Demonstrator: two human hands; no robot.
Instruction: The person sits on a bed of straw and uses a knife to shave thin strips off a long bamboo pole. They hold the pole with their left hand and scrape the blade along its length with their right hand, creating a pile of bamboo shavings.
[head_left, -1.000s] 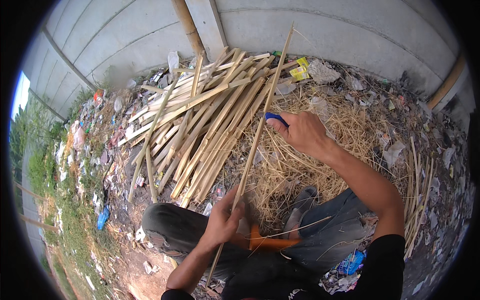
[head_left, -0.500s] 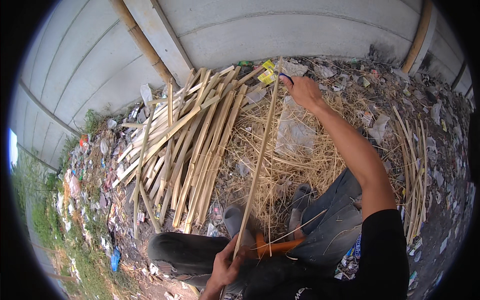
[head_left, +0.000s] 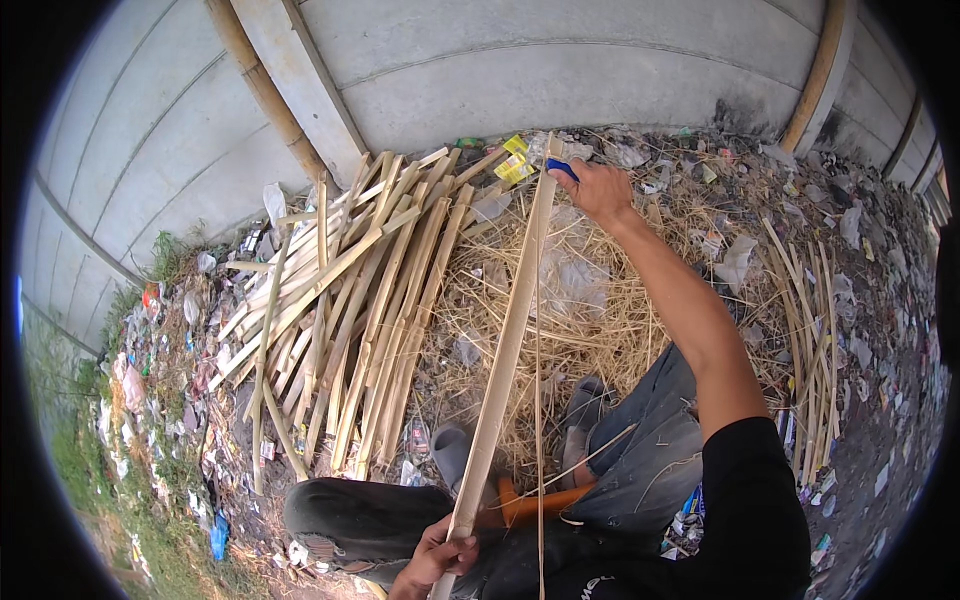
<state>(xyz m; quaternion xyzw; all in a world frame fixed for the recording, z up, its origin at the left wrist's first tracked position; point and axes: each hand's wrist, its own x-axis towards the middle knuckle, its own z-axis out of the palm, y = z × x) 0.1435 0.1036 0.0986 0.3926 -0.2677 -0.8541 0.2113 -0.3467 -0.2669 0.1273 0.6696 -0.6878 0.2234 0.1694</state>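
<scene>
A long split bamboo strip [head_left: 510, 330] slants up and away from my lap, its pale hollow inner face toward me. My left hand [head_left: 438, 558] is closed around its near end, thumb on top. At the far end my right hand [head_left: 602, 190], arm stretched out, grips a small blue object [head_left: 564, 169] that touches the strip's edge. Its kind is hard to make out, since my fingers cover most of it. A thin bamboo sliver [head_left: 539, 420] runs lengthwise beside the strip, down toward my lap.
Left of the strip lies a heap of split bamboo [head_left: 375, 310]; thinner strips [head_left: 810, 350] lie at the right. Shavings [head_left: 610, 290] and litter cover the ground. A concrete panel wall [head_left: 560, 80] with bamboo poles stands behind. My bent legs flank something orange [head_left: 545, 505].
The bamboo strip has turned from its narrow edge to show its broad inner face. Both hands still grip at its ends, and the whole view has shifted slightly.
</scene>
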